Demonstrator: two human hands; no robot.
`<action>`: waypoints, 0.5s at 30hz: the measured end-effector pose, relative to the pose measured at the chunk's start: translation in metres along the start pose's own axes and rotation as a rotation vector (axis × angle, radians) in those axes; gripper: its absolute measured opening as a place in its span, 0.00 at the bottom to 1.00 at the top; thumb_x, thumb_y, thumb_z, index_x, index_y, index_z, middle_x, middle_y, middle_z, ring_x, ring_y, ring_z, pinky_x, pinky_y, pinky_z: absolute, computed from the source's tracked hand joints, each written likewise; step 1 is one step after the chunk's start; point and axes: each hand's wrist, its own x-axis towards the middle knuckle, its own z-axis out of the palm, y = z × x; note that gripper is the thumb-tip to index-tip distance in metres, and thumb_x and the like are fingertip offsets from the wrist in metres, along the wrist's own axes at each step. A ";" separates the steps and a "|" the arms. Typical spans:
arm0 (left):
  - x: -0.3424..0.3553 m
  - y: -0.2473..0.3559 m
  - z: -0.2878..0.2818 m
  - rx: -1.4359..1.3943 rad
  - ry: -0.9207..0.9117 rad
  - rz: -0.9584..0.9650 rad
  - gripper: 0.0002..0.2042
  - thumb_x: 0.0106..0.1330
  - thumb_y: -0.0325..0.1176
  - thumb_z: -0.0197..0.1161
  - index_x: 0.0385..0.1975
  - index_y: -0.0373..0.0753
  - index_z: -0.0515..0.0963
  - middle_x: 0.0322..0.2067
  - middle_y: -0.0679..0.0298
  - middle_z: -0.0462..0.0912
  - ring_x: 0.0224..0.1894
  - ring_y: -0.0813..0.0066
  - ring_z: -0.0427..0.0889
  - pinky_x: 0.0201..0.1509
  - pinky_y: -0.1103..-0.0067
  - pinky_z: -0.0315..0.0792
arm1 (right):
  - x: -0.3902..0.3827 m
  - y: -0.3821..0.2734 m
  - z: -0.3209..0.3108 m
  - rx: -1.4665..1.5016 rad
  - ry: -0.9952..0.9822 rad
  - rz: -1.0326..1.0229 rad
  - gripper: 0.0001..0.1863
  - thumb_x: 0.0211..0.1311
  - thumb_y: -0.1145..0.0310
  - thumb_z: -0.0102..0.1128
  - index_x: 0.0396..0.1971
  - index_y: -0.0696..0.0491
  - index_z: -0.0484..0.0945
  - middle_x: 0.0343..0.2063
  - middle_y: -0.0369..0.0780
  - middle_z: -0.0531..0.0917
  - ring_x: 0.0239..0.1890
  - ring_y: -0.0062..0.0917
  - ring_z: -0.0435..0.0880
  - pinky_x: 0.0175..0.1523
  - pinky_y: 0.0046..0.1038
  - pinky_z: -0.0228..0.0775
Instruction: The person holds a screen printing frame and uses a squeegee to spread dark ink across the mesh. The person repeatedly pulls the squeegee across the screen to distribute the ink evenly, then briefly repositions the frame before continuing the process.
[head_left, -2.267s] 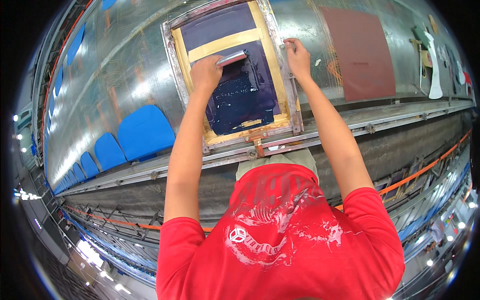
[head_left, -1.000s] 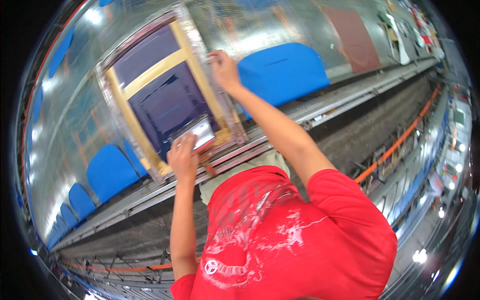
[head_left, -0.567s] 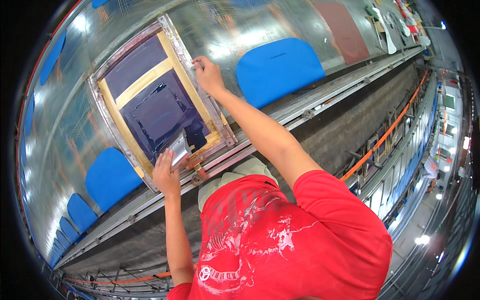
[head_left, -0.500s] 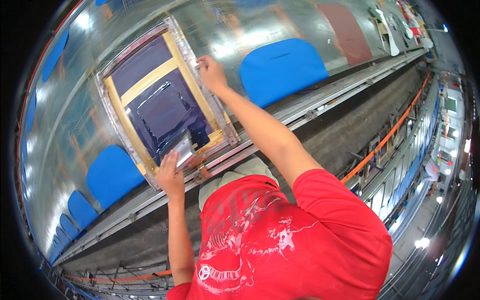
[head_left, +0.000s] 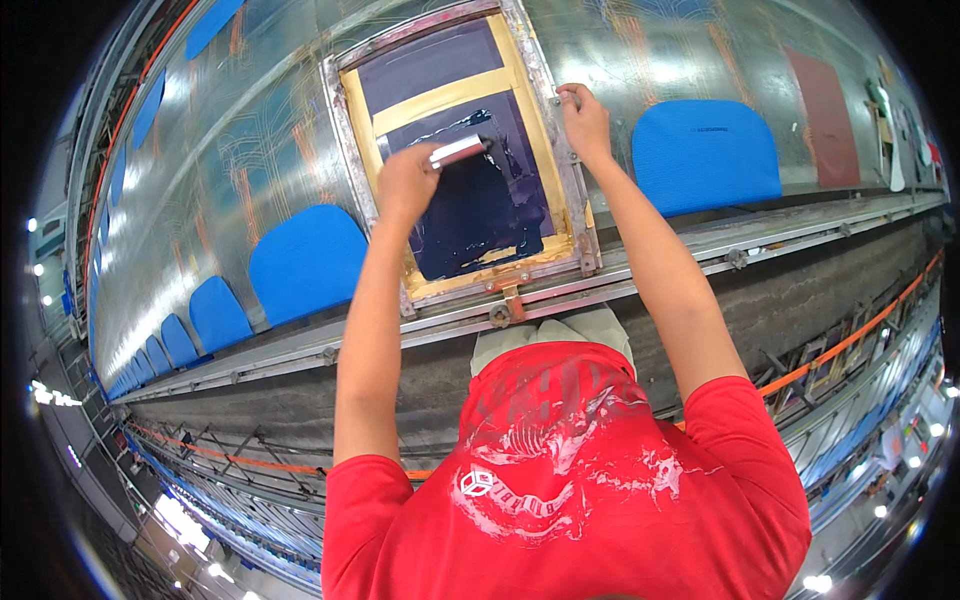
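While the left hand [head_left: 405, 180] keeps its fingers closed around the squeegee [head_left: 458, 152], the blade sits on the dark mesh of the screen frame [head_left: 573, 190], just past the fingertips. Right hand [head_left: 585, 120] fingers pinch the frame's right rail. Squeegee looks light and stiff, probably ink-slick; best held mid-handle. Its long axis runs across the frame. Blue pieces [head_left: 705, 155] lie on the bench [head_left: 200, 170] either side.

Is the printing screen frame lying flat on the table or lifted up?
Flat, it seems: the screen frame lies on the table, with no gap visible under its edges.
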 end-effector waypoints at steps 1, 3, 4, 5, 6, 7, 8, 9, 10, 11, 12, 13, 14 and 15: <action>0.013 -0.003 0.000 0.020 0.001 -0.040 0.15 0.59 0.27 0.62 0.43 0.50 0.86 0.39 0.59 0.87 0.44 0.55 0.84 0.49 0.64 0.77 | -0.001 0.000 0.002 -0.001 0.001 -0.001 0.10 0.70 0.62 0.56 0.43 0.48 0.83 0.19 0.48 0.80 0.24 0.40 0.82 0.35 0.40 0.70; 0.017 -0.005 0.009 0.109 0.158 0.112 0.15 0.57 0.24 0.61 0.42 0.49 0.87 0.39 0.60 0.87 0.43 0.56 0.84 0.48 0.64 0.76 | -0.001 -0.002 0.003 0.000 -0.001 -0.012 0.10 0.70 0.62 0.56 0.43 0.48 0.83 0.19 0.48 0.80 0.24 0.40 0.82 0.35 0.40 0.70; 0.011 -0.004 0.017 0.118 0.203 0.128 0.15 0.56 0.23 0.61 0.41 0.48 0.87 0.38 0.61 0.88 0.42 0.57 0.84 0.46 0.64 0.76 | 0.000 0.000 0.005 0.003 0.001 -0.018 0.10 0.70 0.62 0.56 0.43 0.48 0.83 0.19 0.49 0.80 0.24 0.40 0.82 0.35 0.40 0.70; -0.002 -0.002 0.027 0.128 0.241 0.143 0.15 0.55 0.22 0.61 0.40 0.47 0.87 0.38 0.62 0.88 0.41 0.58 0.84 0.45 0.64 0.76 | -0.003 0.002 0.005 0.006 0.001 -0.016 0.10 0.70 0.62 0.56 0.43 0.48 0.83 0.19 0.49 0.80 0.24 0.40 0.82 0.35 0.40 0.70; -0.014 0.000 0.037 0.163 0.261 0.149 0.14 0.54 0.21 0.61 0.37 0.46 0.87 0.38 0.65 0.88 0.39 0.61 0.85 0.42 0.65 0.75 | -0.005 0.004 0.005 0.001 -0.003 -0.003 0.10 0.70 0.62 0.56 0.43 0.48 0.83 0.19 0.49 0.80 0.25 0.41 0.82 0.35 0.40 0.70; -0.031 0.001 0.046 0.166 0.311 0.199 0.14 0.53 0.21 0.61 0.36 0.47 0.86 0.38 0.67 0.89 0.40 0.64 0.85 0.42 0.67 0.74 | -0.004 0.004 0.002 -0.002 -0.001 0.009 0.10 0.70 0.62 0.55 0.43 0.48 0.83 0.20 0.49 0.80 0.25 0.42 0.82 0.35 0.40 0.70; -0.050 0.005 0.051 0.185 0.301 0.229 0.15 0.53 0.21 0.62 0.38 0.48 0.85 0.40 0.69 0.89 0.41 0.67 0.85 0.42 0.69 0.73 | -0.001 0.004 0.000 -0.003 0.001 0.014 0.10 0.70 0.62 0.55 0.42 0.48 0.83 0.20 0.49 0.80 0.26 0.43 0.82 0.36 0.41 0.70; -0.068 0.003 0.058 0.165 0.287 0.243 0.16 0.52 0.21 0.62 0.38 0.48 0.84 0.41 0.70 0.88 0.44 0.70 0.84 0.43 0.70 0.72 | -0.001 0.006 -0.001 -0.022 -0.021 0.012 0.10 0.71 0.62 0.55 0.44 0.47 0.81 0.21 0.50 0.81 0.28 0.45 0.83 0.37 0.42 0.71; -0.083 0.006 0.062 0.166 0.296 0.252 0.15 0.53 0.20 0.62 0.37 0.47 0.84 0.41 0.71 0.88 0.45 0.71 0.84 0.43 0.71 0.72 | 0.000 0.009 -0.004 -0.042 -0.038 0.008 0.10 0.71 0.62 0.54 0.46 0.47 0.80 0.23 0.50 0.82 0.30 0.47 0.83 0.39 0.44 0.71; -0.096 0.009 0.061 0.167 0.310 0.278 0.15 0.53 0.20 0.62 0.37 0.47 0.84 0.41 0.71 0.87 0.46 0.72 0.84 0.45 0.71 0.72 | 0.002 0.010 -0.004 -0.062 -0.058 -0.003 0.11 0.72 0.62 0.53 0.48 0.46 0.79 0.25 0.51 0.83 0.32 0.49 0.83 0.40 0.46 0.71; -0.098 0.008 0.059 0.147 0.293 0.283 0.16 0.53 0.20 0.62 0.38 0.47 0.84 0.40 0.71 0.87 0.46 0.71 0.84 0.46 0.71 0.72 | 0.003 0.011 -0.004 -0.096 -0.087 0.009 0.11 0.72 0.62 0.52 0.49 0.46 0.77 0.27 0.52 0.83 0.34 0.51 0.83 0.42 0.47 0.71; -0.096 0.010 0.056 0.127 0.281 0.285 0.16 0.53 0.19 0.61 0.39 0.47 0.84 0.40 0.70 0.88 0.45 0.69 0.84 0.46 0.71 0.72 | 0.002 0.011 -0.005 -0.131 -0.118 0.017 0.12 0.72 0.63 0.51 0.51 0.46 0.75 0.29 0.53 0.84 0.37 0.53 0.83 0.44 0.49 0.70; -0.085 0.007 0.052 0.100 0.256 0.266 0.17 0.53 0.19 0.61 0.40 0.47 0.85 0.40 0.70 0.88 0.44 0.68 0.84 0.46 0.70 0.73 | 0.002 0.012 -0.007 -0.172 -0.145 0.026 0.12 0.73 0.63 0.50 0.53 0.46 0.73 0.31 0.53 0.84 0.39 0.55 0.83 0.45 0.51 0.70; -0.065 0.003 0.047 0.071 0.229 0.251 0.17 0.53 0.19 0.61 0.40 0.47 0.85 0.40 0.69 0.88 0.43 0.66 0.85 0.46 0.69 0.74 | 0.002 0.013 -0.007 -0.168 -0.155 0.021 0.13 0.73 0.63 0.50 0.53 0.46 0.72 0.32 0.54 0.84 0.40 0.56 0.83 0.46 0.52 0.70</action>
